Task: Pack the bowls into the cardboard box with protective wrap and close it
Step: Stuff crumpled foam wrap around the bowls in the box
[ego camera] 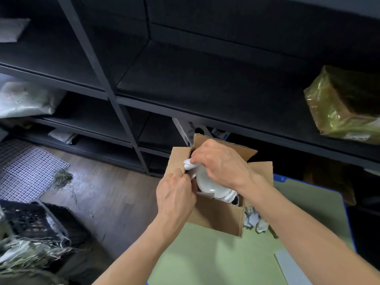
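Bowls (207,182), glossy white and rounded, sit nested inside the open cardboard box (218,214) on the pale green desk (205,260).
The right hand (222,161) clenches its fingers on crumpled white paper wrap (190,164) at the box's far-left corner, and the left hand (174,196) pinches the same wrap at the left wall. The flaps stand up. Loose crumpled paper (254,220) lies just beside the right wall, and dark shelving (205,83) is close behind.

Left hand (174,194), right hand (222,161), both bare
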A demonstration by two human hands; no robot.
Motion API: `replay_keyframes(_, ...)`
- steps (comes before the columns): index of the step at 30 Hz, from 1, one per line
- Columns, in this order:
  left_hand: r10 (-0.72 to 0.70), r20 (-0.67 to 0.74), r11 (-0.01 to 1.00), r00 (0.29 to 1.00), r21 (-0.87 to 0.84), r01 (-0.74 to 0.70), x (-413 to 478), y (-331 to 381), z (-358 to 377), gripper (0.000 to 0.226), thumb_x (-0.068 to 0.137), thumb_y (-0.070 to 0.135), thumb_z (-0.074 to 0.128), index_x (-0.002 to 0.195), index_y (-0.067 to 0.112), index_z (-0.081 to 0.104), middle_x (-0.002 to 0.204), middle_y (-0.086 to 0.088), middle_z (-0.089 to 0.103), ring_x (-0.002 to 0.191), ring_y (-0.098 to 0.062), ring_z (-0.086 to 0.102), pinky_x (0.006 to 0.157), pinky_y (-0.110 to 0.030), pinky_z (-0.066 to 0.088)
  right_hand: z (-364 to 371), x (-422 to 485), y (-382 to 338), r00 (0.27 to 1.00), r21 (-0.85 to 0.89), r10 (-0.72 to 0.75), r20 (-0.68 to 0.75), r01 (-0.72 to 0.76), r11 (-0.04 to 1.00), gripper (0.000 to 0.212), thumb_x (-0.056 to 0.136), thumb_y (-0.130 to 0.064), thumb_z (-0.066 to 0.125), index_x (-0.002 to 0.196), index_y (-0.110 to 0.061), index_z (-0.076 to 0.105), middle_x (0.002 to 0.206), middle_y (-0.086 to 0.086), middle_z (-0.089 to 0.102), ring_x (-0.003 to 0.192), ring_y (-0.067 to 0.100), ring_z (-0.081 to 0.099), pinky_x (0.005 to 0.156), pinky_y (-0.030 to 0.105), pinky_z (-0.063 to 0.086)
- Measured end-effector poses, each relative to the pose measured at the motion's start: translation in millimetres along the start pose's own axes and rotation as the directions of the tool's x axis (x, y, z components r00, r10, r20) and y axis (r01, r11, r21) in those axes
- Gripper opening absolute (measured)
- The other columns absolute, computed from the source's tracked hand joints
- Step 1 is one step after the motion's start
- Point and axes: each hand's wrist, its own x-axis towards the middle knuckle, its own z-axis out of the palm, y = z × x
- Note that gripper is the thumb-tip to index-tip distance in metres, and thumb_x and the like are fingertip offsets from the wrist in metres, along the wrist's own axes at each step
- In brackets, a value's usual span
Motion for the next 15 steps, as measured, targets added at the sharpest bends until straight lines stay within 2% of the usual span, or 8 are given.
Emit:
replay_keyframes(2, -0.046, 0.036, 0.997, 0.998, 0.06, 0.044, 1.3, 2.9, 0.3, 0.014, 0.091, 0.028, 0.063, 0.082, 0.019, 0.069, 0.077, 0.001, 0.057, 0.06, -0.022, 0.05, 0.05, -0.03, 0.022, -4.4, 5.1, 5.4, 0.999, -0.002, -0.037, 0.019, 0.037, 0.999, 0.038, 0.077, 0.008, 0.066, 0.099, -0.022, 0.076, 0.1, -0.012, 0.071, 0.1, 0.016, 0.059, 0.073, 0.035, 0.056)
replay_keyframes(5, -0.023, 0.058, 0.991, 0.998, 0.13, 0.015, 8.4, 9.0, -10.0, 0.002, 0.086, 0.024, 0.067, 0.087, 0.025, 0.069, 0.079, 0.004, 0.063, 0.067, -0.018, 0.063, 0.045, -0.026, 0.014, -10.7, 7.7, 12.4, 0.996, -0.038, -0.07, 0.062, 0.072, 0.997, 0.039, 0.077, 0.007, 0.065, 0.098, -0.023, 0.077, 0.097, -0.011, 0.072, 0.097, 0.019, 0.061, 0.073, 0.035, 0.056)
replay_keyframes(8, 0.035, 0.195, 0.979, 0.98, 0.192, -0.073, 17.8, 11.9, -12.4, 0.024, 0.093, 0.008, 0.053, 0.104, 0.025, 0.065, 0.096, 0.003, 0.067, 0.085, -0.019, 0.066, 0.049, -0.026, 0.024, -5.6, 7.2, 11.9, 0.989, -0.09, -0.09, 0.117, 0.101, 0.991, 0.045, 0.077, 0.009, 0.063, 0.102, -0.025, 0.077, 0.101, -0.012, 0.073, 0.1, 0.019, 0.06, 0.072, 0.036, 0.058)
replay_keyframes(9, 0.034, 0.206, 0.982, 0.978, 0.177, -0.072, 19.4, 11.2, -13.9, 0.025, 0.092, 0.006, 0.052, 0.104, 0.025, 0.064, 0.095, 0.003, 0.067, 0.083, -0.019, 0.065, 0.051, -0.026, 0.028, -3.4, 7.1, 11.0, 0.987, -0.09, -0.092, 0.129, 0.104, 0.99, 0.044, 0.078, 0.008, 0.064, 0.104, -0.026, 0.076, 0.103, -0.014, 0.072, 0.102, 0.018, 0.06, 0.072, 0.035, 0.058)
replay_keyframes(12, -0.021, 0.111, 0.995, 0.994, 0.097, 0.01, 16.9, 8.5, -13.9, 0.015, 0.09, 0.011, 0.057, 0.091, 0.022, 0.066, 0.083, 0.002, 0.068, 0.066, -0.021, 0.058, 0.052, -0.028, 0.029, -1.8, 11.3, 10.7, 0.982, -0.098, -0.115, 0.148, 0.13, 0.987, 0.042, 0.081, 0.004, 0.067, 0.106, -0.028, 0.076, 0.107, -0.017, 0.071, 0.102, 0.015, 0.056, 0.069, 0.033, 0.057)
replay_keyframes(15, -0.088, 0.124, 0.996, 0.988, 0.031, 0.085, 9.2, 4.3, -3.9, 0.018, 0.097, 0.019, 0.047, 0.096, 0.02, 0.065, 0.092, 0.001, 0.067, 0.068, -0.021, 0.047, 0.058, -0.032, 0.032, -4.0, 20.0, 13.1, 0.972, -0.106, -0.128, 0.198, 0.151, 0.983, 0.043, 0.081, 0.003, 0.066, 0.107, -0.03, 0.075, 0.109, -0.018, 0.069, 0.1, 0.017, 0.053, 0.064, 0.036, 0.056)
